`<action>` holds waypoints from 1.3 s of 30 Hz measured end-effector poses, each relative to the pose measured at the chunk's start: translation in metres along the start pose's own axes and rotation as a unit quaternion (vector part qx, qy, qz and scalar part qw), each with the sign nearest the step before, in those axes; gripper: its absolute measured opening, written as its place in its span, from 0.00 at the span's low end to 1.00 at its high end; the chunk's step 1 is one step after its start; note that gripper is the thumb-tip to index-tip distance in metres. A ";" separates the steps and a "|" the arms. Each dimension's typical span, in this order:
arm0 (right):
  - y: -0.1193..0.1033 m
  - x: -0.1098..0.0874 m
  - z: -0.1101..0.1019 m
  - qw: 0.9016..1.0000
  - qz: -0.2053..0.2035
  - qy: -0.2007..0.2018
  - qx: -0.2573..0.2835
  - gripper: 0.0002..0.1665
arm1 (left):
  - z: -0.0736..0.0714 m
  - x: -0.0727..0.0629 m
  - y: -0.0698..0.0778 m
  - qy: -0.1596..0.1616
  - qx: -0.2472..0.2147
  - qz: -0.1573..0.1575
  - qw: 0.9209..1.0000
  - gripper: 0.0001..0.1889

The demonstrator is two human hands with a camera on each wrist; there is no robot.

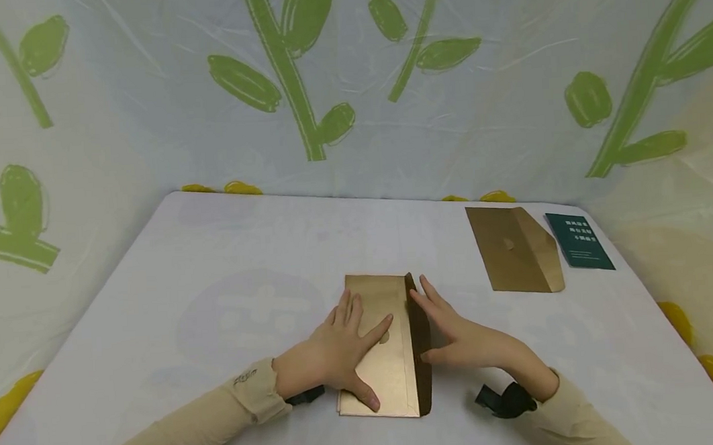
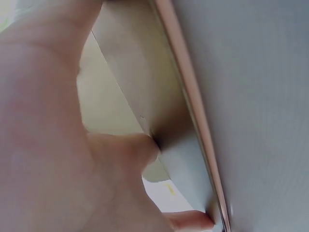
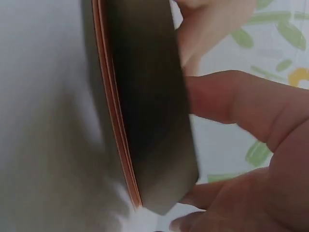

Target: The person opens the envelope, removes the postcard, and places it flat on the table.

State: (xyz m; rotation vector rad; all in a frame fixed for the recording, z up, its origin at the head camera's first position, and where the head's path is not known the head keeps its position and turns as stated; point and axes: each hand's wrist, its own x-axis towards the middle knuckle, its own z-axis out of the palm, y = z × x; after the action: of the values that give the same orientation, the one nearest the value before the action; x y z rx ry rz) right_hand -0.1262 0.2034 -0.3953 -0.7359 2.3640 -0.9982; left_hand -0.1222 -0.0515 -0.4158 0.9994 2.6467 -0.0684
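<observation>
The gold envelope (image 1: 395,382) lies under my left fingers, on the white surface (image 1: 155,313). Its long axis runs away from me, with one short end near my left thumb and the other just past my left fingertips. Its flap (image 1: 424,380) points to the right, toward my right fingers, and shows a dark brown face; how steeply it is raised, I cannot tell exactly.

My left hand (image 1: 348,354) rests on the envelope from the left side, the fingers spread and holding nothing, the thumb pointing toward the near end. My right hand (image 1: 462,334) comes from the right, with its fingers extended and parted from the thumb; they are at the far part of the flap, and the thumb touches its nearer part. These fingers do not grip it. Both forearms lean inward, in beige sleeves (image 1: 221,408).

The envelope is flat and rectangular, of smooth paper with a slight metallic shine, and its edge looks copper-coloured, in thin layers. Beyond my right fingers, farther to the right, lies a second envelope (image 1: 503,255) in duller gold, with a round mark and its tapered flap pointing right. Just beside it, still farther from my fingers, is a dark green card (image 1: 581,241) with white printing.
</observation>
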 end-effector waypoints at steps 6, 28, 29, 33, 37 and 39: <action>0.007 -0.001 -0.005 0.999 -0.004 -0.005 -0.041 0.56 | 0.003 0.002 -0.001 0.004 0.006 -0.002 1.000 0.67; 0.031 0.012 0.015 0.998 -0.036 -0.017 -0.038 0.61 | 0.000 -0.001 0.002 -0.015 -0.014 -0.007 1.000 0.66; 0.031 0.012 0.016 0.998 -0.036 -0.017 -0.039 0.61 | 0.000 -0.002 0.002 -0.014 -0.017 -0.006 1.000 0.65; 0.031 0.012 0.016 0.998 -0.039 -0.011 -0.051 0.59 | -0.003 0.000 0.004 -0.007 -0.032 -0.002 0.999 0.58; 0.031 0.013 0.016 0.997 -0.044 -0.008 -0.062 0.57 | -0.010 0.008 0.009 0.003 -0.036 -0.006 0.999 0.49; 0.031 0.013 0.016 0.997 -0.047 -0.010 -0.065 0.57 | -0.014 0.014 0.013 0.002 -0.032 -0.017 0.999 0.46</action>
State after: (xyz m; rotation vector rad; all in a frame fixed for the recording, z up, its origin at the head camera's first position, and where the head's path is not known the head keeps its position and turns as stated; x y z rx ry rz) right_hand -0.1357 0.2057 -0.4311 -0.9103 2.4140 -0.8754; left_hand -0.1275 -0.0310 -0.4060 0.9353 2.6524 0.0123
